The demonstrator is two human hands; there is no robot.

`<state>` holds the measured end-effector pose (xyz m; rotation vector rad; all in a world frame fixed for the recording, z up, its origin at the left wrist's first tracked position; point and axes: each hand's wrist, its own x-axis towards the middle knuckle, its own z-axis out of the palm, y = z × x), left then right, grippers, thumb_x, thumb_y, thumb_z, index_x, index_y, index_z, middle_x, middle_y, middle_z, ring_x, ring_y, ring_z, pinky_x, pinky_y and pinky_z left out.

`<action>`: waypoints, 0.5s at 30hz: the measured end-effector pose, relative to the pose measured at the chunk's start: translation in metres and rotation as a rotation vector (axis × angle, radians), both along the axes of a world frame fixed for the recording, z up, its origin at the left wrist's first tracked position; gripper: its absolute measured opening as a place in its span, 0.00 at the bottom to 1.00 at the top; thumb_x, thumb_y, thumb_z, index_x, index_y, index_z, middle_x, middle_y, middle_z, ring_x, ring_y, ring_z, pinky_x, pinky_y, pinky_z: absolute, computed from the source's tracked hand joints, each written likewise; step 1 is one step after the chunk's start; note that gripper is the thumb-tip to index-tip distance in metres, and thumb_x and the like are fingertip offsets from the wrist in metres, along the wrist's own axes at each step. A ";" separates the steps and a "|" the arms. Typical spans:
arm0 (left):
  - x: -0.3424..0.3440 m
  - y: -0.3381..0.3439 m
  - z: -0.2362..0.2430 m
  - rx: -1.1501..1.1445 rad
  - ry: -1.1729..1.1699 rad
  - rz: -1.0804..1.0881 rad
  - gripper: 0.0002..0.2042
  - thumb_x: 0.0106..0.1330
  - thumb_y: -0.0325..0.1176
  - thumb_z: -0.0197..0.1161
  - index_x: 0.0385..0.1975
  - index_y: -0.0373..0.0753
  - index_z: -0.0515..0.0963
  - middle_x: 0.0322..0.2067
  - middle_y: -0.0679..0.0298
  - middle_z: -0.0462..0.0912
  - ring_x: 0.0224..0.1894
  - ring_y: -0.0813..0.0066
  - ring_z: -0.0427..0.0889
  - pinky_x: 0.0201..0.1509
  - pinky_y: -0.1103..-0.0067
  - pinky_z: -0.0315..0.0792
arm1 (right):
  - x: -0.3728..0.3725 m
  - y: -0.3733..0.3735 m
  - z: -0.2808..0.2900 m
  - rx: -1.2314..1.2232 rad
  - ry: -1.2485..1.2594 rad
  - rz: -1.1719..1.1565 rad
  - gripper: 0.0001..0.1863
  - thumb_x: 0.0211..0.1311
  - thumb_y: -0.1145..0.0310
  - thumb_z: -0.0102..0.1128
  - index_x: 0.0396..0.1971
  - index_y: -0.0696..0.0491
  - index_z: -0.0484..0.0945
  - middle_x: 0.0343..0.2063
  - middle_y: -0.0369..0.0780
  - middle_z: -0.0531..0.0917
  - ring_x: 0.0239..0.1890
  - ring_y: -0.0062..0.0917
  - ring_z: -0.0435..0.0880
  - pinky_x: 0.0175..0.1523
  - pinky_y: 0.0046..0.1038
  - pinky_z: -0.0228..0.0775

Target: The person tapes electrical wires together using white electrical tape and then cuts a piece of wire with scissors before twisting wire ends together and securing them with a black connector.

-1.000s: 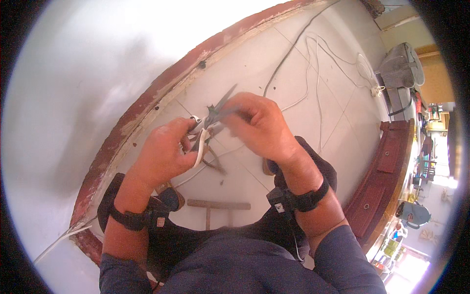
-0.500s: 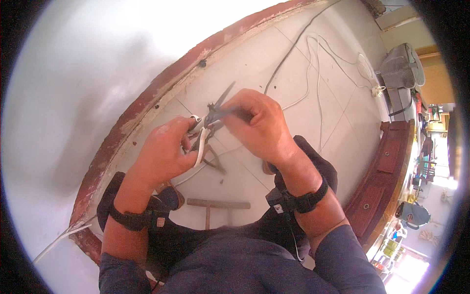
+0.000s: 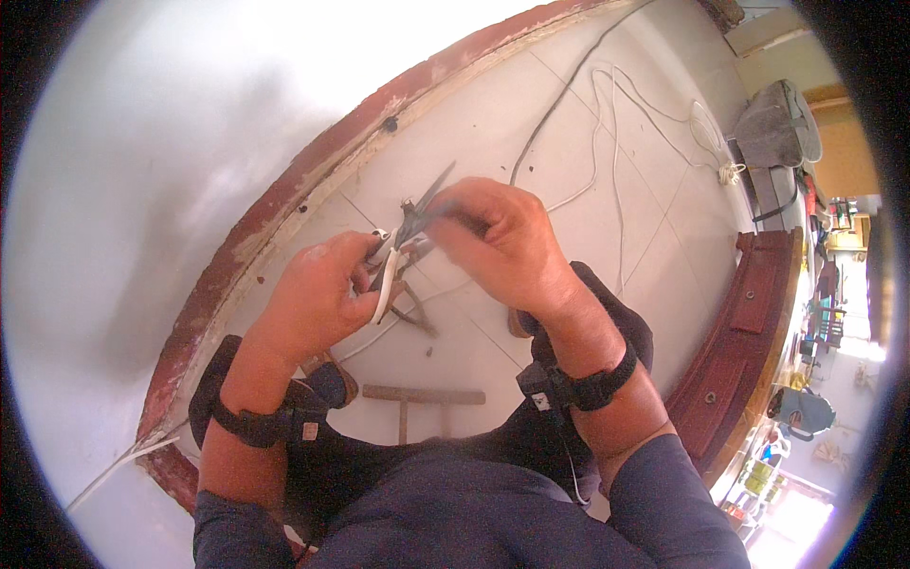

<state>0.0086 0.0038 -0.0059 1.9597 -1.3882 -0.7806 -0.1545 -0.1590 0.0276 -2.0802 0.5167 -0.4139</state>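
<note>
Scissors with white-and-black handles (image 3: 387,289) are in my left hand (image 3: 318,294), fingers wrapped round the handles, blades pointing up and away. My right hand (image 3: 502,242) is closed beside the pivot and blades (image 3: 439,178), fingers bunched on a blurred grey piece (image 3: 438,211); I cannot make out whether that is separate from the scissors. A small dark jagged bit (image 3: 409,208) shows at the blades. Below my hands, partly hidden, a brownish angled object (image 3: 415,318) lies on the tiled floor (image 3: 493,379).
A red-painted skirting (image 3: 227,247) runs along the white wall. White cords (image 3: 616,180) and a dark cable (image 3: 550,119) trail over the floor. A T-shaped wooden piece (image 3: 422,392) lies between my legs. At right stand a red-brown drawer unit (image 3: 735,341) and a grey bundle (image 3: 773,123).
My right hand and the blade tips rose slightly half a second ago and are a little lower again now. My left hand has barely moved, still round the handles.
</note>
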 end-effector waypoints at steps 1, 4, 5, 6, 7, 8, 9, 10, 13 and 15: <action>0.000 0.000 0.001 -0.002 -0.002 -0.002 0.21 0.53 0.40 0.74 0.44 0.36 0.78 0.29 0.59 0.81 0.29 0.65 0.80 0.34 0.71 0.72 | 0.000 -0.001 0.000 -0.001 0.000 -0.001 0.06 0.59 0.77 0.62 0.37 0.58 0.83 0.30 0.39 0.83 0.33 0.19 0.80 0.39 0.23 0.73; 0.000 -0.001 0.005 0.028 0.006 -0.008 0.21 0.53 0.39 0.74 0.44 0.36 0.79 0.30 0.59 0.81 0.30 0.66 0.80 0.34 0.72 0.73 | -0.001 -0.001 0.000 0.011 0.013 0.042 0.07 0.60 0.77 0.61 0.37 0.59 0.83 0.30 0.39 0.83 0.34 0.19 0.81 0.40 0.24 0.73; 0.000 -0.001 0.006 0.028 0.006 -0.007 0.21 0.53 0.39 0.74 0.44 0.36 0.79 0.30 0.59 0.81 0.30 0.66 0.80 0.34 0.72 0.73 | -0.002 0.000 0.000 0.034 -0.005 0.036 0.06 0.60 0.78 0.61 0.37 0.59 0.82 0.30 0.39 0.83 0.34 0.19 0.81 0.39 0.24 0.73; -0.001 0.000 0.007 0.038 0.035 -0.009 0.22 0.53 0.39 0.74 0.45 0.37 0.79 0.30 0.58 0.82 0.30 0.67 0.80 0.35 0.72 0.73 | -0.002 0.001 0.002 0.056 -0.023 0.032 0.06 0.60 0.78 0.60 0.37 0.60 0.82 0.30 0.39 0.83 0.33 0.19 0.80 0.39 0.24 0.73; -0.001 0.000 0.008 0.048 0.064 -0.010 0.22 0.52 0.39 0.74 0.45 0.37 0.79 0.30 0.58 0.82 0.31 0.67 0.81 0.36 0.73 0.74 | -0.002 0.001 0.005 0.056 -0.024 0.032 0.06 0.60 0.78 0.60 0.37 0.60 0.82 0.30 0.39 0.83 0.33 0.19 0.80 0.39 0.24 0.73; 0.000 0.000 0.007 0.048 0.063 -0.009 0.22 0.52 0.39 0.74 0.45 0.37 0.79 0.30 0.58 0.82 0.31 0.67 0.81 0.36 0.73 0.74 | -0.002 0.000 0.009 0.006 0.004 0.059 0.06 0.60 0.78 0.60 0.37 0.60 0.82 0.30 0.39 0.83 0.33 0.19 0.80 0.38 0.24 0.72; 0.000 0.001 0.006 0.066 0.073 -0.014 0.22 0.53 0.38 0.74 0.45 0.37 0.79 0.31 0.58 0.82 0.31 0.68 0.81 0.36 0.73 0.74 | -0.003 -0.001 0.012 -0.044 0.033 0.084 0.06 0.60 0.78 0.60 0.37 0.61 0.82 0.29 0.40 0.82 0.32 0.19 0.79 0.37 0.25 0.72; 0.000 0.001 0.005 0.085 0.083 -0.018 0.21 0.53 0.37 0.74 0.45 0.37 0.79 0.32 0.59 0.83 0.31 0.70 0.81 0.36 0.74 0.74 | -0.004 -0.002 0.012 -0.045 0.033 0.084 0.06 0.60 0.78 0.60 0.37 0.61 0.82 0.29 0.40 0.82 0.32 0.19 0.79 0.37 0.25 0.72; 0.001 0.002 0.002 0.100 0.096 -0.021 0.20 0.53 0.36 0.75 0.45 0.36 0.79 0.32 0.60 0.84 0.31 0.72 0.81 0.36 0.75 0.75 | -0.005 -0.002 0.012 0.047 -0.032 0.101 0.07 0.60 0.78 0.59 0.37 0.60 0.82 0.27 0.39 0.80 0.30 0.19 0.77 0.34 0.24 0.69; 0.002 0.003 -0.002 0.049 0.102 -0.037 0.20 0.53 0.35 0.75 0.44 0.36 0.80 0.32 0.61 0.84 0.31 0.74 0.81 0.35 0.76 0.74 | -0.005 -0.004 0.017 0.045 0.016 0.122 0.08 0.58 0.71 0.59 0.34 0.58 0.81 0.30 0.50 0.81 0.34 0.45 0.82 0.41 0.38 0.74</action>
